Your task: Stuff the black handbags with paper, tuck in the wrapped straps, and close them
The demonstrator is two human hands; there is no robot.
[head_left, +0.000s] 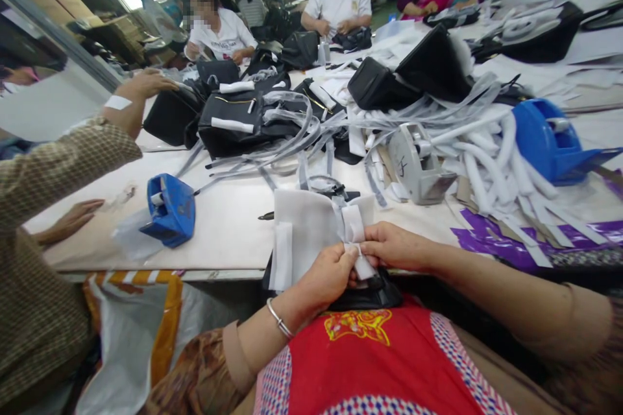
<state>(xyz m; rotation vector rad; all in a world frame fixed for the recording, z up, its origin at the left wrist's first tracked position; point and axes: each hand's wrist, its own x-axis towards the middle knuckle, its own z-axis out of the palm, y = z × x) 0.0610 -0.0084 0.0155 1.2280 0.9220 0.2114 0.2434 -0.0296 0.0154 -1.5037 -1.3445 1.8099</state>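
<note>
In front of me a black bag [374, 298] lies at the table's near edge, partly covered by a white sheet [306, 207]. A narrow white foam strip [283, 256] lies along the sheet's left side. My left hand [327, 275] is closed, thumb and fingers pinching a white wrapping strip [354, 224] over the middle of the bag. From the other side my right hand [396, 246] pinches the same strip, its fingertips close to those of the left. What lies beneath the fingertips is hidden.
Blue tape dispensers stand left [170, 211] and right [545, 142]; a grey dispenser [416, 165] is nearer. Black bags [233, 123] and white foam tubes [487, 149] pile up beyond. A co-worker's arm [73, 162] reaches in from the left. Several people sit opposite.
</note>
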